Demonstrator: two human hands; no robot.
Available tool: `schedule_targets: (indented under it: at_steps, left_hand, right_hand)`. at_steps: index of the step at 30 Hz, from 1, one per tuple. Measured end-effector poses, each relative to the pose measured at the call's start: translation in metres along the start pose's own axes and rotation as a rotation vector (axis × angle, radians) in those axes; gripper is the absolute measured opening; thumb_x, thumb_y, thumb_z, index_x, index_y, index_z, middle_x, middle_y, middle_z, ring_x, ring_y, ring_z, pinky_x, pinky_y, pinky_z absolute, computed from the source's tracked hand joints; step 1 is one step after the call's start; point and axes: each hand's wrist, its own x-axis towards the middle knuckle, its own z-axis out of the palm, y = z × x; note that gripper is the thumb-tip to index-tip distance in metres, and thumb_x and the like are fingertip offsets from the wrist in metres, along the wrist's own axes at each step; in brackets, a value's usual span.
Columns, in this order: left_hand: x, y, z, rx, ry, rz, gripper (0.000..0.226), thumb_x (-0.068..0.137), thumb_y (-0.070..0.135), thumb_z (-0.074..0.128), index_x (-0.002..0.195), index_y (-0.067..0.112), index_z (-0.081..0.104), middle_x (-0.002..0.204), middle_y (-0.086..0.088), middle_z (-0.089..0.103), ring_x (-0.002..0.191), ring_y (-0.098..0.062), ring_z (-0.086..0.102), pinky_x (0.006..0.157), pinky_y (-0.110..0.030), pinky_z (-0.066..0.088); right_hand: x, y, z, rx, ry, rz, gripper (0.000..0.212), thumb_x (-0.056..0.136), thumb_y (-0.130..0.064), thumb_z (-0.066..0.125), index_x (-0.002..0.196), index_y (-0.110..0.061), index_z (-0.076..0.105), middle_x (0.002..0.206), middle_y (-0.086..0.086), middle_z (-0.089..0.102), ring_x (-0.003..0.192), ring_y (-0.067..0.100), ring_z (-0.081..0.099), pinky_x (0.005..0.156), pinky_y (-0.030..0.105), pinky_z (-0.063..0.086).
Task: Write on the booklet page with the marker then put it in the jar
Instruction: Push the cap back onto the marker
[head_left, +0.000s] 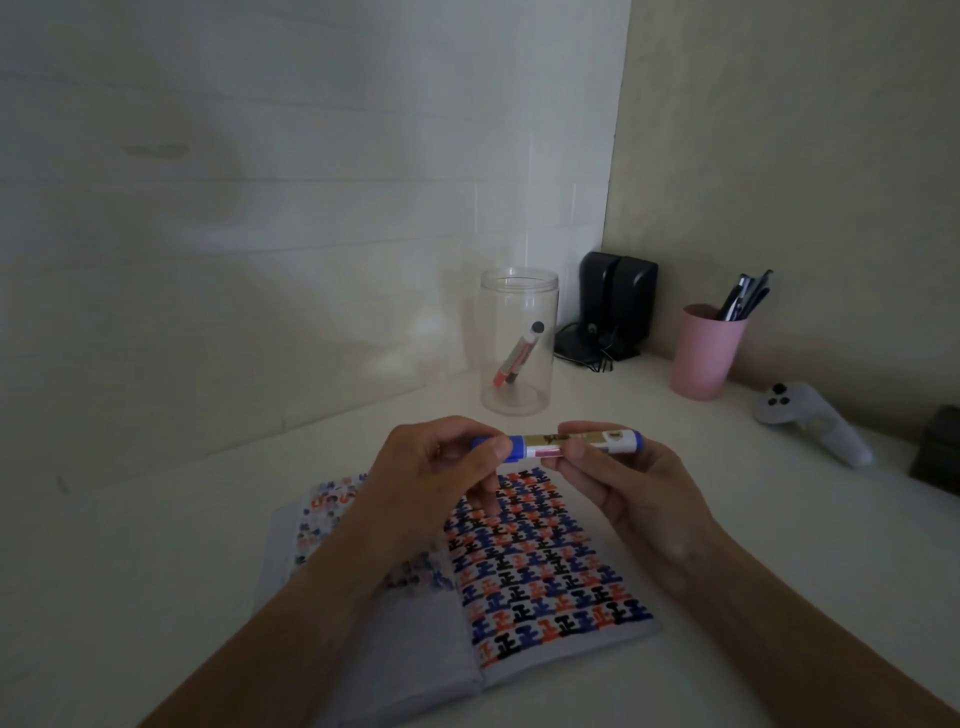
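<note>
Blue marker (558, 445) was held level above the top edge of the booklet (540, 566), long axis running 9-to-3 across the view. Left hand (441, 467) pinched the cap end at 9 o'clock, fingers closed round the blue cap. Right hand (628, 483) gripped the barrel toward the 3 o'clock end, thumb under, fingers over. Cap sat against the barrel; can't tell if it was being pulled off or pushed on.

Booklet lay open on the tabletop (156, 545) directly under both hands. Right page already nearly full of blue, red and black marks; the left page showed only fainter marks near its top.

Jar (519, 340) stood at 12 o'clock from the marker, near but apart, open-mouthed, with a red marker (517, 356) leaning inside. Right hand looked slightly nearer to it. My read: for the drop, the marker needs turning from level to upright to clear the rim.

Further out at 1–2 o'clock: black speakers (618, 304), pink cup (704, 353) of pens, a white controller (815, 423) at 3.
</note>
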Motion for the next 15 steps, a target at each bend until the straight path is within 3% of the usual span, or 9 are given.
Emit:
schedule_targets:
  at_steps: [5, 10, 15]
  left_hand:
    - [-0.0044, 0.0026, -0.0018, 0.065, -0.009, 0.094, 0.015, 0.090, 0.022, 0.065, 0.102, 0.018, 0.073, 0.069, -0.002, 0.073, 0.060, -0.020, 0.072, 0.068, -0.030, 0.060]
    - [-0.0069, 0.0026, 0.0001, 0.161, 0.002, 0.160, 0.020, 0.087, 0.034, 0.064, 0.102, 0.023, 0.073, 0.070, 0.005, 0.073, 0.061, -0.012, 0.071, 0.069, -0.019, 0.055]
    - [-0.0023, -0.0013, -0.0025, 0.210, 0.085, 0.208, 0.023, 0.088, 0.028, 0.066, 0.111, 0.024, 0.068, 0.080, 0.008, 0.074, 0.066, -0.010, 0.071, 0.069, -0.019, 0.055]
  right_hand:
    - [-0.0038, -0.0026, 0.0027, 0.040, -0.018, 0.024, 0.021, 0.072, -0.005, 0.073, 0.091, 0.001, 0.078, 0.092, 0.021, 0.080, 0.079, 0.024, 0.079, 0.067, 0.021, 0.062]
    - [-0.0042, -0.0020, 0.0037, 0.022, -0.025, 0.030, 0.018, 0.070, -0.006, 0.074, 0.086, 0.001, 0.078, 0.085, 0.020, 0.080, 0.073, 0.022, 0.079, 0.064, 0.020, 0.062]
    - [-0.0011, -0.0015, 0.0037, -0.196, -0.090, -0.038, 0.022, 0.063, -0.014, 0.082, 0.083, -0.005, 0.079, 0.084, 0.018, 0.079, 0.073, 0.021, 0.076, 0.068, 0.022, 0.061]
